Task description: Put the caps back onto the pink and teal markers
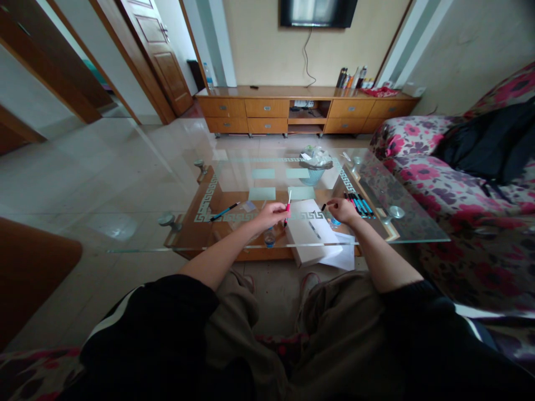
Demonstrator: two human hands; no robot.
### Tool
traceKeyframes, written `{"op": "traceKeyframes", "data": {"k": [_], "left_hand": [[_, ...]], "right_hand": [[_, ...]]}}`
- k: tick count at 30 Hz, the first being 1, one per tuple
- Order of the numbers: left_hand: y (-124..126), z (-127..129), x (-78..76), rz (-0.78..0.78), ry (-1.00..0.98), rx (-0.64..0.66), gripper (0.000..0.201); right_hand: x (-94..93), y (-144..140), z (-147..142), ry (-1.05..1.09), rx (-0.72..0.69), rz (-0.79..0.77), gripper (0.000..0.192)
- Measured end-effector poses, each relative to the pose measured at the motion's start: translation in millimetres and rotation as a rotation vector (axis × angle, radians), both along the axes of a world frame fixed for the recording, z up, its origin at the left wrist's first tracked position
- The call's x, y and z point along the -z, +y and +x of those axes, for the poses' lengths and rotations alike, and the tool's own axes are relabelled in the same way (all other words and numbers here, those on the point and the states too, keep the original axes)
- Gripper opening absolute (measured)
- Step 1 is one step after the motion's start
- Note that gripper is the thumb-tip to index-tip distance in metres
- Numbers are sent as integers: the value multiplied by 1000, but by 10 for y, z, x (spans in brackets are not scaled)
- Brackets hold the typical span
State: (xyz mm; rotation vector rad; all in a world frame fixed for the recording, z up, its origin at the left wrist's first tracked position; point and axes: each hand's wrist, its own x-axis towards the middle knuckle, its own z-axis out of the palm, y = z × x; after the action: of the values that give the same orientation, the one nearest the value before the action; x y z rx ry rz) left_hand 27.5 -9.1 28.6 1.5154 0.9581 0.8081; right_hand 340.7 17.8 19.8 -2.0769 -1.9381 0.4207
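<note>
Pinched in the fingers of my left hand (273, 214) is a red pen (288, 208), held upright, with a white upper end and a dark lower end. My right hand (343, 210) is closed, with a small black pen cap (323, 207) at its fingertips. Both hands are over the glass table (234, 240), apart from each other. Beyond my left forearm lies a blue and black pen (225, 211). A slim grey and black pen part (315, 229) appears between the hands, over a white box. Several blue, black and red pens (360, 205) lie in a row beside my right hand.
Through the glass I see the white box (307, 253), paper sheets (343, 256) and a plastic bottle (270, 238). A lined waste basket (313, 175) stands past the table. Farther off is a wooden cabinet (267, 106); a floral sofa (418, 167) is at right.
</note>
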Motion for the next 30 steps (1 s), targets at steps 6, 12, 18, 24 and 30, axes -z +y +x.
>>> {"op": "traceKeyframes", "data": {"k": [6,12,18,24,30], "left_hand": [[-4,11,9,-14,1,-6,29],[12,11,48,-10,20,-7,28],[24,5,81,0,7,1,29],[45,0,112,7,11,42,32],[86,-4,157,86,0,79,34]], "right_hand": [[24,-13,-39,-39,-8,8,32],[32,-18,-64,-36,-9,0,27],[46,-18,-50,-15,-10,15,21],[-36,-15,-69,90,234,199,22],[-105,-41,-359,814,175,258,35]]}}
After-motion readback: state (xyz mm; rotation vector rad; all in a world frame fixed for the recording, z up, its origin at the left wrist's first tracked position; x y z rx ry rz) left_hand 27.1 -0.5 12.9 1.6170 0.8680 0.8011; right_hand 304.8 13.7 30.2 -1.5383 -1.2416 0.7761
